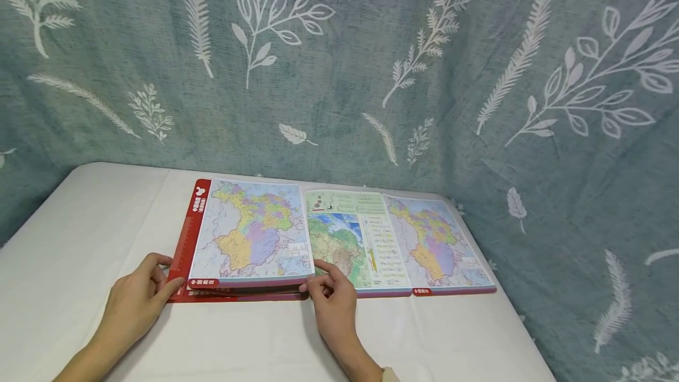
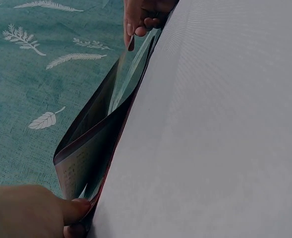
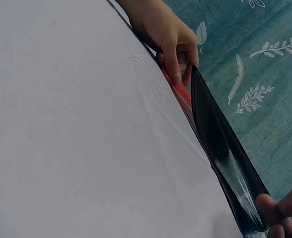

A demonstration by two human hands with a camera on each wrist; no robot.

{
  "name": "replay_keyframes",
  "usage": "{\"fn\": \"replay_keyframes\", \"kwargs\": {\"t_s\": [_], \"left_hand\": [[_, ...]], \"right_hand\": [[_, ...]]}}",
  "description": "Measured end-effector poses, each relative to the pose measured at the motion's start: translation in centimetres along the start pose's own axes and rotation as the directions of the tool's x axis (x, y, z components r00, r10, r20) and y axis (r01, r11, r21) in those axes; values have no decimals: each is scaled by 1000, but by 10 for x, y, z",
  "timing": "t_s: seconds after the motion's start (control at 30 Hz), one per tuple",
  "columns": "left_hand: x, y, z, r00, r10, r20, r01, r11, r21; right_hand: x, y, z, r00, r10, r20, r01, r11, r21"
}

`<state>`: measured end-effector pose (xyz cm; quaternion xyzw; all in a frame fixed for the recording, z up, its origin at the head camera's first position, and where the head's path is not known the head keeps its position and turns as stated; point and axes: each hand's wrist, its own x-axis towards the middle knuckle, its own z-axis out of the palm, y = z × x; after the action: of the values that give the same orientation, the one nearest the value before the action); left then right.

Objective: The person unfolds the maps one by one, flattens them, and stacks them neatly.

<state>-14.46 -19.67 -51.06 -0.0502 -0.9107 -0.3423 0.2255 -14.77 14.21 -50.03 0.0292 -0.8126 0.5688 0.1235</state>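
Observation:
A folding laminated map [image 1: 254,234] lies upside down to me, with a colourful panel on top of its left part and a red strip [image 1: 185,240] along its left edge. My left hand [image 1: 129,302] pinches the red strip near its front corner, thumb on top. My right hand [image 1: 336,305] pinches the near right corner of the top panel between thumb and fingers. In the right wrist view the folded panel [image 3: 222,144] stands raised, leaving a gap beneath it. The left wrist view shows the panel's bent edge [image 2: 93,131] bowing up between both hands.
To the right, a green relief-map panel [image 1: 339,246] and another colourful map panel [image 1: 435,240] lie spread out, reaching near the table's right edge. The table has a white cover [image 1: 239,341]. A green curtain [image 1: 339,75] with white leaf patterns hangs behind and at the right.

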Motion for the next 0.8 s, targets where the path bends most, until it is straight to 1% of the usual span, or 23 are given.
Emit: {"fn": "replay_keyframes", "kwargs": {"t_s": [0.17,0.33,0.53,0.67,0.8], "left_hand": [[1,1,1,1000,9,-1,-9,1000,-2],[2,2,2,1000,13,-2,-13,1000,-6],[2,1,2,1000,14,-12,-14,1000,3],[1,1,2,1000,-4,3,4,1000,10],[0,1,0,1000,-22,18,22,1000,13]], "right_hand": [[2,1,-4,1000,-5,1,5,1000,6],[5,5,-11,999,-30,-41,31,999,24],[9,11,-23,995,-47,-84,45,999,-24],[13,15,-32,994,-41,-102,37,998,-44],[18,22,-43,989,-27,-144,19,998,-59]]}}
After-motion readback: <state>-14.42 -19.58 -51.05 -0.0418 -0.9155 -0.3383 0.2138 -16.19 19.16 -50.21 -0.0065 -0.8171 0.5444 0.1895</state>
